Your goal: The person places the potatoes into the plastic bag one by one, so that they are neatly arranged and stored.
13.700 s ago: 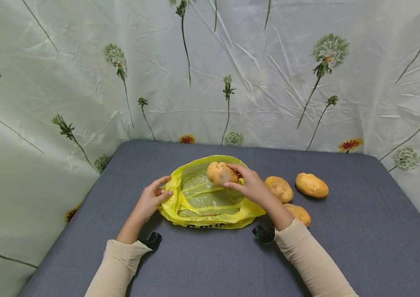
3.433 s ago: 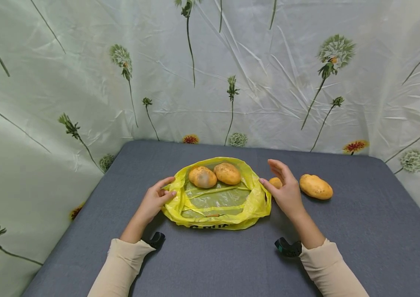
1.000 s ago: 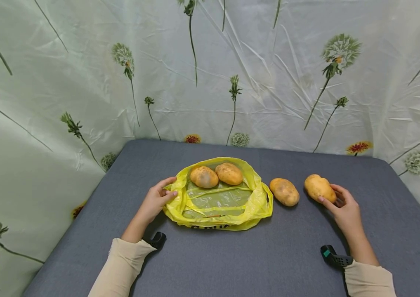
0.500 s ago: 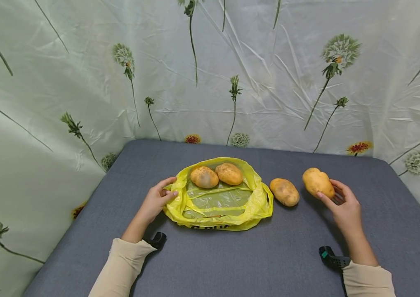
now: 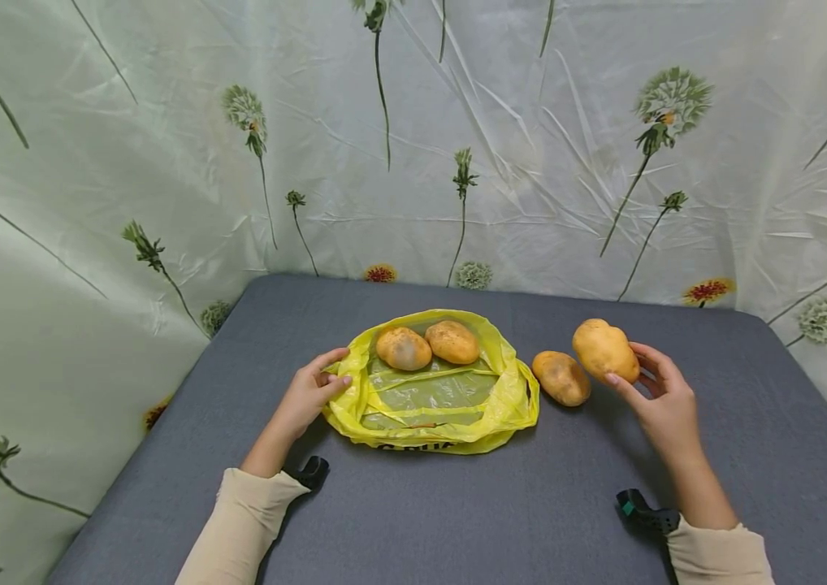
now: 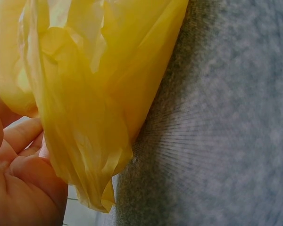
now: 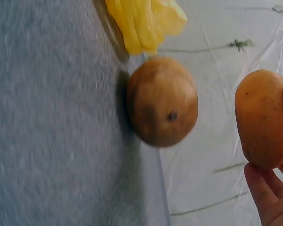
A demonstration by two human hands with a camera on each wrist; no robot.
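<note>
A yellow plastic bag [image 5: 519, 398] lies spread with its mouth up in the middle of the table. Inside it, near the far rim, two potatoes sit side by side: a left potato [image 5: 403, 349] and a right potato [image 5: 452, 342]. My left hand [image 5: 305, 398] pinches the bag's left rim; in the left wrist view its fingers and thumb meet the yellow plastic [image 6: 85, 117]. My right hand [image 5: 665, 402] grips a lumpy potato [image 5: 605, 349], raised off the table. Another potato [image 5: 561, 379] rests on the cloth just right of the bag, also close up in the right wrist view.
Grey cloth covers the table [image 5: 457, 520]. A pale curtain [image 5: 530, 162] with printed flowers hangs behind and to the left. Black wrist devices show below each hand, a left one [image 5: 309, 473] and a right one [image 5: 643, 513].
Two potatoes went into the bag since the earliest frame. My right hand has since taken the far-right potato, lifted it and moved it left. My left hand stays on the rim.
</note>
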